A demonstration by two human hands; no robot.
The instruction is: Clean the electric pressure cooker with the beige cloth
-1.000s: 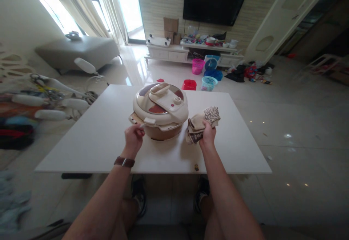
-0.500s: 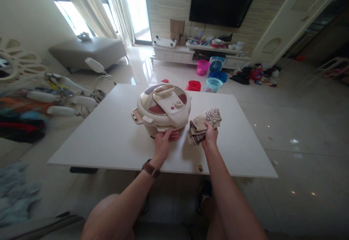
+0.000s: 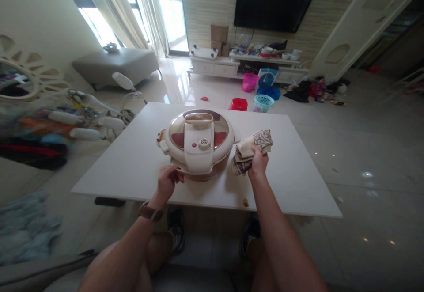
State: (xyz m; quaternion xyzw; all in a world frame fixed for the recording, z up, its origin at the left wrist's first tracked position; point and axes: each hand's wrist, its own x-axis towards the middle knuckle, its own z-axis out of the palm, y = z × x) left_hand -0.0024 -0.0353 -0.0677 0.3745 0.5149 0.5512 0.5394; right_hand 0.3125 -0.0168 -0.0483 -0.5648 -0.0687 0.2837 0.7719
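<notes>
A cream electric pressure cooker [image 3: 198, 150] stands on the white table [image 3: 122, 150], its lid on, with a top handle, a round knob and a red button. At its front left, my left hand [image 3: 168, 180] has its fingers curled around the edge of the cooker's protruding lower front part. To the right of the cooker, my right hand [image 3: 259, 163] is closed on a folded beige and brown patterned cloth [image 3: 253, 147], held just above the table. The cloth is close to the cooker's right side.
A small dark and yellow item [image 3: 245, 202] lies near the table's front edge. Beyond the table are a red bucket [image 3: 238, 104], a light blue basket [image 3: 264, 103] and a pink basket [image 3: 249, 82]. A white-armed stand [image 3: 111, 122] is at the left.
The pressure cooker has turned so its lid panel now faces me. My left hand has moved left along with its front part. The right hand still holds the cloth, barely moved.
</notes>
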